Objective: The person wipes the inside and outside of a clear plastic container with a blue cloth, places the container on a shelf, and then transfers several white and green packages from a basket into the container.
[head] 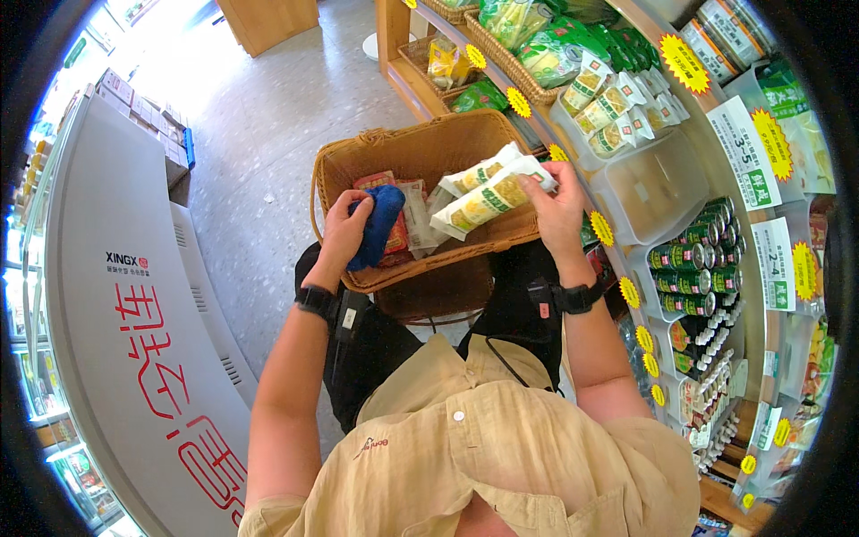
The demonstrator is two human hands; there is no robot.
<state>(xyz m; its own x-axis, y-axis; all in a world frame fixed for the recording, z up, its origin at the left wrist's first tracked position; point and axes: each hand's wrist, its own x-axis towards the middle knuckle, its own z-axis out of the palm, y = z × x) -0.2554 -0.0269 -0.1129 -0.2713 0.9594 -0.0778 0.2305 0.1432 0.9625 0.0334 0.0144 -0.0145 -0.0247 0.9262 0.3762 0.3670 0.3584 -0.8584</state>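
A wicker basket sits before me, close to my knees. My left hand grips a bunched blue cloth over the basket's left side. Between finger and thumb, my right hand pinches one end of a white and yellow food packet, which slants above the basket. Another such packet shows just behind it; whether my fingers hold that one too is unclear. Inside the basket lie red packets and clear plastic packets, partly covered by the cloth.
Shelving with yellow starburst tags runs along my right. It carries a bin of similar packets, a translucent plastic bin, green cans and green bags. A white freezer cabinet stands left, beside the speckled floor.
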